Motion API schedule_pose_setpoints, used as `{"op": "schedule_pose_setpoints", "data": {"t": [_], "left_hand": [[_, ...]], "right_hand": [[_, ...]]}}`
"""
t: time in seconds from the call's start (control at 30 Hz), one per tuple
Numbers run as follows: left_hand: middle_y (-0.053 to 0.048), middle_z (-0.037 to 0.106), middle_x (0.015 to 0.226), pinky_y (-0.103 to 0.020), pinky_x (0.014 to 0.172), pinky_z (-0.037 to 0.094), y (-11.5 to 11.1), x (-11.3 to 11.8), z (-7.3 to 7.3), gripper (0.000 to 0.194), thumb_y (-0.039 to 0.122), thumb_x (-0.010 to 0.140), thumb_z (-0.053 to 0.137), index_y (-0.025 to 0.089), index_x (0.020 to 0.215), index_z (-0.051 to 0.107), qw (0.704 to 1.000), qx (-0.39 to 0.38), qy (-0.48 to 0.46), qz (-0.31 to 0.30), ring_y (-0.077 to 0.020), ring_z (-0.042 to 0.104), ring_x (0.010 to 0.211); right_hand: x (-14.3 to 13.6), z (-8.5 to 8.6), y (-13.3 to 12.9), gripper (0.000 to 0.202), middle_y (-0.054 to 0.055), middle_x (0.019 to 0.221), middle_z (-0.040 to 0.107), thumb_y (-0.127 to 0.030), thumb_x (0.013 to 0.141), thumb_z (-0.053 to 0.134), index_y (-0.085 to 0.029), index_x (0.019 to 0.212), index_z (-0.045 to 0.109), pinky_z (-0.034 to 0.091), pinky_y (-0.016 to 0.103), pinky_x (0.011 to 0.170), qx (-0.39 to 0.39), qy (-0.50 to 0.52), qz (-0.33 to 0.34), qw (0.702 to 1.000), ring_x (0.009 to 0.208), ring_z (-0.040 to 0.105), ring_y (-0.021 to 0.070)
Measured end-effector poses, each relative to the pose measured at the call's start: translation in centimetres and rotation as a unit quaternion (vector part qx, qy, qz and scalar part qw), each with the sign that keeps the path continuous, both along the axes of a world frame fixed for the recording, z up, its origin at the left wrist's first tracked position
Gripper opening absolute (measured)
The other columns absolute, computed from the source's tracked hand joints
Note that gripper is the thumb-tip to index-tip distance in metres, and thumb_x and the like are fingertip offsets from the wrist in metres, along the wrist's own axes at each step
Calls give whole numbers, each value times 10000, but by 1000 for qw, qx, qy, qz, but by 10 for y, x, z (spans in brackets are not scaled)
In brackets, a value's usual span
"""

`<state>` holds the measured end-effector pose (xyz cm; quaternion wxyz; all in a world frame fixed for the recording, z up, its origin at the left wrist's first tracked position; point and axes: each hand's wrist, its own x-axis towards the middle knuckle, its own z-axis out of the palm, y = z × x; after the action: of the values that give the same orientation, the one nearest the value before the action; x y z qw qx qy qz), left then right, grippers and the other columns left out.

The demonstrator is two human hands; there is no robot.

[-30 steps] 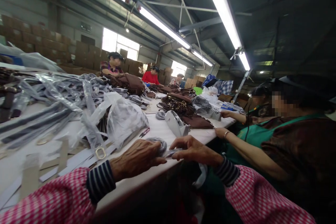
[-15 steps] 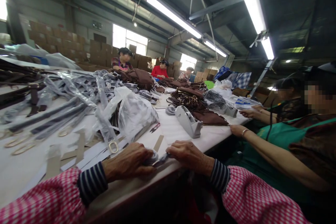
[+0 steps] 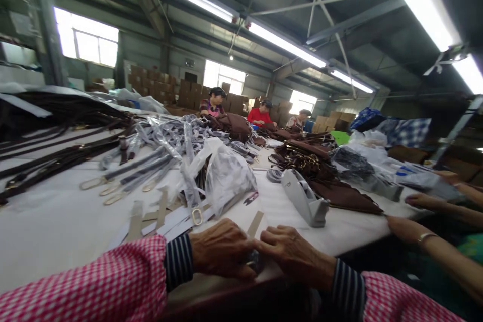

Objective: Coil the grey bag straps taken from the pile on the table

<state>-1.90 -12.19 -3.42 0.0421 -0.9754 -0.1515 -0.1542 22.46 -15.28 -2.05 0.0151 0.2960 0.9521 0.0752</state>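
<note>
The left hand (image 3: 221,247) curled round a mostly hidden grey bundle (image 3: 253,258) near the table (image 3: 271,204) edge. The right hand (image 3: 296,254) had come close, so both seemed busy there; I couldn't tell its grip.

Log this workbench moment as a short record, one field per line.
Left hand: fingers closed on a small grey item, mostly hidden
Right hand: meeting the left at that item; exact grip unclear
Just beyond hands: beige strip
Beyond, to the right: grey tape dispenser
Beyond, to the left: crumpled clear plastic bag
Far left: dark brown straps
Right side: co-worker's hand near a brown item's corner
</note>
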Motion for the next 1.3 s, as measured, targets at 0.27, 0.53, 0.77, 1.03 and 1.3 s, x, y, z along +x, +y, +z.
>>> {"op": "schedule_pose_setpoints", "data": {"t": [0.27,0.53,0.77,1.03,1.3], "left_hand": [[-79,671,1183,-460,958,409,-13,-13,-11,505,669,787,782,253,1065,710,990,-44,-105,88,-321,522,1134],[-129,586,1419,-413,1059,487,1,-35,4,233,154,814,827,193,1012,712,959,-240,-148,-35,-285,550,1280],[-86,403,1646,-540,1219,344,19,-41,24,295,73,792,784,232,1041,782,959,-274,-48,-45,-359,342,1515],[-79,517,1529,-502,1162,422,2,-38,14,669,241,883,760,376,1497,530,977,-199,-71,20,-328,471,1388],[-70,566,1439,-407,1124,453,11,-46,18,395,71,891,645,283,1212,731,973,-216,-72,-26,-280,504,1335]], "right_hand": [[-9,2,-3,347,46,1078,704,-169,1009,534,-242,1346,566,403,345,747,-48,39,-20,998,924,636,220],[-8,22,-7,466,23,1020,722,-100,962,527,-306,1373,599,403,278,742,-80,48,-59,994,925,662,192],[-24,33,16,420,39,1144,703,-196,967,654,-295,1373,615,409,269,745,-87,-17,-47,995,1050,638,213],[-50,12,24,292,67,1160,709,-377,988,689,-225,1238,692,428,290,789,-90,64,-28,994,1058,634,229],[-36,29,18,321,52,1143,686,-356,992,686,-254,1293,642,435,278,741,-60,-22,-58,996,1037,626,223]]}}
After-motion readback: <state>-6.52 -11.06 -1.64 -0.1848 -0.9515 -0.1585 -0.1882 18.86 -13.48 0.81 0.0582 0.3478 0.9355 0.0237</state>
